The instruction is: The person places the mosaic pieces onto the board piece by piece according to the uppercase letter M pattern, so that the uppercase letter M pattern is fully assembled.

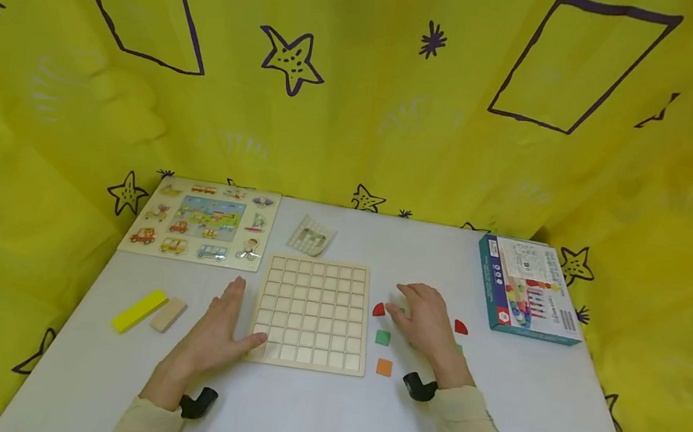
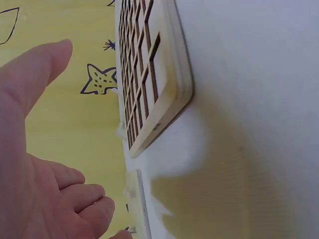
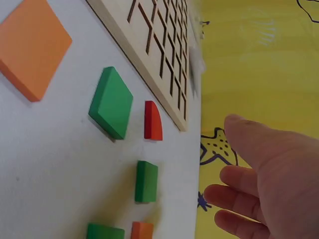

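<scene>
A person reached across a white table [image 1: 293,421], where a wooden grid board [image 1: 312,314] lay at the centre of the frame. The right hand [image 1: 427,321], right of centre, hung over scattered tiles, thumb apart from loosely bent fingers, with nothing seen between them. Beside it lay a red quarter-round tile [image 1: 379,309], a green square tile [image 1: 383,337] and an orange square tile [image 1: 384,368], all just off the board's right edge; a second red tile [image 1: 461,327] lay on the hand's far side. The left hand [image 1: 215,337], lower left of centre, was relaxed and held nothing, its thumb by the board's lower left corner; contact could not be told. A patterned card [image 1: 311,235] lay above the board.

The step in hand appeared to be choosing a tile. The next move seemed to call for lining up thumb and fingertips with one tile's edges, then a light pinch.
</scene>
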`<state>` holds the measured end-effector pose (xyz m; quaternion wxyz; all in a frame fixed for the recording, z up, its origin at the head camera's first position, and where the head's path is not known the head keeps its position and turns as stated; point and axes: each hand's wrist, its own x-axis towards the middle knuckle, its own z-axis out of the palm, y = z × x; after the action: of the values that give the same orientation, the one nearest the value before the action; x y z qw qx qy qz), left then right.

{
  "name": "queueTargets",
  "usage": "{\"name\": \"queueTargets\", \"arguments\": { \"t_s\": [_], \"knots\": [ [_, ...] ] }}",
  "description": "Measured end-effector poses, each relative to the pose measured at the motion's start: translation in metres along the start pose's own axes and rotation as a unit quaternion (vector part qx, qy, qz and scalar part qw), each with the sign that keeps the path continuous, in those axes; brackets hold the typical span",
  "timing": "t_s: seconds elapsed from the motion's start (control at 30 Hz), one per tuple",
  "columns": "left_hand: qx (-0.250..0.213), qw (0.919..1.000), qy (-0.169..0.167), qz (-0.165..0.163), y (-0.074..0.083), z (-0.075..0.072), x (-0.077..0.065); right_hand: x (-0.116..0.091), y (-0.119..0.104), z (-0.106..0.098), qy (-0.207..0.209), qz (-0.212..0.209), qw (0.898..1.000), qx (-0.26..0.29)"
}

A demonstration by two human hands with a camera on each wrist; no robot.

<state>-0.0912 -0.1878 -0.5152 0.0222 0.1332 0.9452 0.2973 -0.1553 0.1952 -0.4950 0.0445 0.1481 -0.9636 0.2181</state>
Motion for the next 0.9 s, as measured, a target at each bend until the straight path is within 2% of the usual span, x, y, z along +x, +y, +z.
{"name": "queueTargets", "arguments": {
  "t_s": [0.43,0.7,0.9],
  "knots": [
    [0.046,0.9986,-0.026,-0.001,0.003,0.015,-0.013,0.005,0.000,0.017,-0.044,-0.017,0.999,-0.014],
    [0.040,0.9977,-0.051,-0.020,0.001,0.021,-0.015,0.006,-0.001,0.023,-0.055,-0.035,0.997,-0.039],
    [0.061,0.9961,-0.061,-0.020,0.001,0.022,-0.015,0.008,-0.002,0.024,-0.058,-0.032,0.997,-0.048]
  ]
}}
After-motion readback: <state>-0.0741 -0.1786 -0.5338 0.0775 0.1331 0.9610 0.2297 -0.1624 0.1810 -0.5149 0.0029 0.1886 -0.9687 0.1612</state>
